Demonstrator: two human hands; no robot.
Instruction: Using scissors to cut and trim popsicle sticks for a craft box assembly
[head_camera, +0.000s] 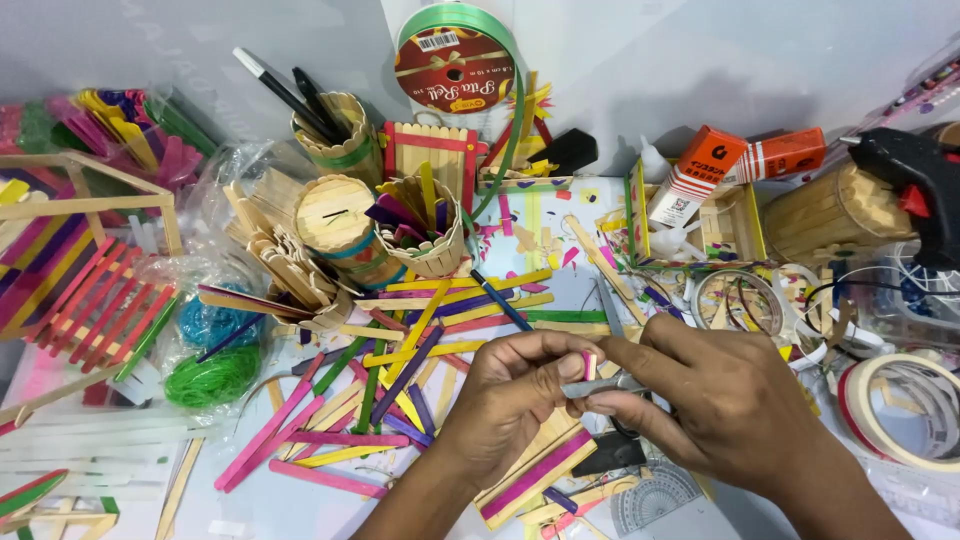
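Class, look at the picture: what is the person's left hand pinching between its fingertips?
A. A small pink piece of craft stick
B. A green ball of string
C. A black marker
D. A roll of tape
A: the left hand pinches a small pink piece of craft stick at its fingertips, while the right hand works scissors against it.

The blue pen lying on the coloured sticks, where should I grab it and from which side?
Take the blue pen mid-barrel, pinching across it from above. It lies flat and slanted on the loose coloured sticks, its upper end tucked against the stick basket, so the middle, nearer the left hand, looks freest.
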